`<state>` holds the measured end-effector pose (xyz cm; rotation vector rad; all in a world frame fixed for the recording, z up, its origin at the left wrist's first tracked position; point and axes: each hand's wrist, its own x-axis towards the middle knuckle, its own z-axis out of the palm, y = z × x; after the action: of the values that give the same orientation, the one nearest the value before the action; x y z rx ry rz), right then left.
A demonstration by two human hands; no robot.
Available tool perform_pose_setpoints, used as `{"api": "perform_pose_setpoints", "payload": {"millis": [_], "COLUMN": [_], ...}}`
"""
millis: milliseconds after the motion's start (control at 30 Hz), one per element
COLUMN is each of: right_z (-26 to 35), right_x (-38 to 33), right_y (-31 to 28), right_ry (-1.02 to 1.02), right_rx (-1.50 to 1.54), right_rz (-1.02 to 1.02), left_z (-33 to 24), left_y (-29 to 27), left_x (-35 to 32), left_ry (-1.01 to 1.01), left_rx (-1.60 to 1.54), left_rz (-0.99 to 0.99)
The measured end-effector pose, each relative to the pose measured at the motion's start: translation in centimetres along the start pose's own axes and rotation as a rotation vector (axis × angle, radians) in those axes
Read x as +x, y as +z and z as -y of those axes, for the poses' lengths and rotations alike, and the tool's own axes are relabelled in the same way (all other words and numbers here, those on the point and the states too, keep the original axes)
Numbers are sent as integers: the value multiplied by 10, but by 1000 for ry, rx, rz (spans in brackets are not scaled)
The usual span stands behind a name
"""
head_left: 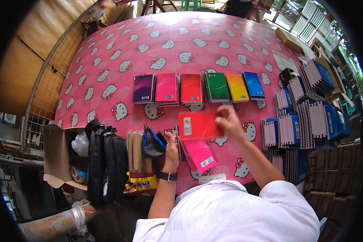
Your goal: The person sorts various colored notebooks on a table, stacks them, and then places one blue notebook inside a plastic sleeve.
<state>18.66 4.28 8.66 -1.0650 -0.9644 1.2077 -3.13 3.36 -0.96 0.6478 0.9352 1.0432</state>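
Note:
A red notebook [201, 126], blurred at its right end, has my right hand [229, 123] pinched on that edge. Below it, a pink spiral notebook [197, 155] lies tilted with its back cover up, over a dark purple one [183, 152]. My left hand [172, 153], wearing a black wristwatch, is closed at the left edge of these notebooks; its grip is partly hidden. Beyond the hands runs a row of small stacks of spiral notebooks: purple [144, 88], pink [166, 87], red [192, 88], green [217, 87], yellow [237, 88] and blue [253, 85].
A pink cat-print cloth covers the table [121, 44]. Tall stacks of blue spiral notebooks [288, 129] crowd the right side. At left stand black bags [113, 165], an open cardboard box [53, 153], brown bundles [134, 151] and a yellow snack packet [141, 182].

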Motion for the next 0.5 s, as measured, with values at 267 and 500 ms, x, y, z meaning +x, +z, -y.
{"api": "perform_pose_setpoints", "payload": {"millis": [267, 500], "right_z": [24, -13], "right_x": [-3, -26], "right_y": [8, 17], "right_ry": [343, -88], "right_rx": [-1213, -1294], "right_rz": [664, 550], "left_z": [-15, -16], "left_y": [16, 17], "left_x": [-13, -38], "left_ry": [86, 61], "left_rx": [127, 202], "left_rz": [-27, 113]}}
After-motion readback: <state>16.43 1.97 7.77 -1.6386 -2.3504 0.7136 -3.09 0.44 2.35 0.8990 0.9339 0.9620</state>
